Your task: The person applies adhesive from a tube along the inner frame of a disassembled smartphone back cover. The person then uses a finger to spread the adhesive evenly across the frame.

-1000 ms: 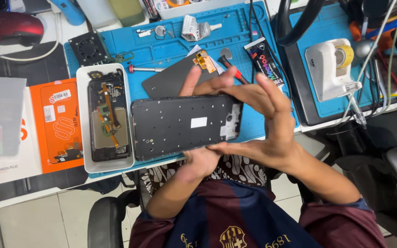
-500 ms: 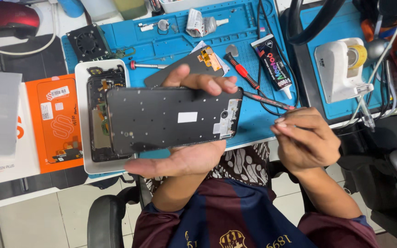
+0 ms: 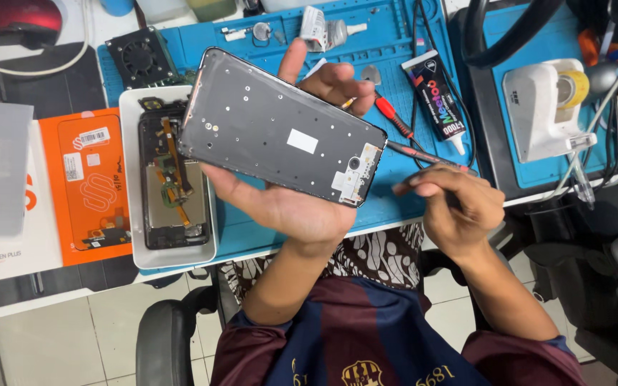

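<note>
My left hand (image 3: 291,207) holds a dark phone frame (image 3: 280,125) from beneath, tilted, with its inner side up and a small white sticker near the middle. My right hand (image 3: 459,207) is off to the right of the frame, apart from it, fingers closed around a thin dark tool (image 3: 423,156) that lies across the edge of the blue work mat (image 3: 395,86). A white tray (image 3: 131,186) to the left holds an opened phone body (image 3: 169,186) with flex cables showing.
An orange packet (image 3: 87,186) and a white box (image 3: 8,243) lie left of the tray. On the mat are a black glue tube (image 3: 438,96), a red-handled screwdriver (image 3: 393,114) and a small fan (image 3: 141,57). A white tape dispenser (image 3: 545,107) stands right. A chair (image 3: 173,336) is below.
My left hand lifted the frame and tilted it toward the upper left. My right hand let go of the frame, moved right and closed on the thin tool.
</note>
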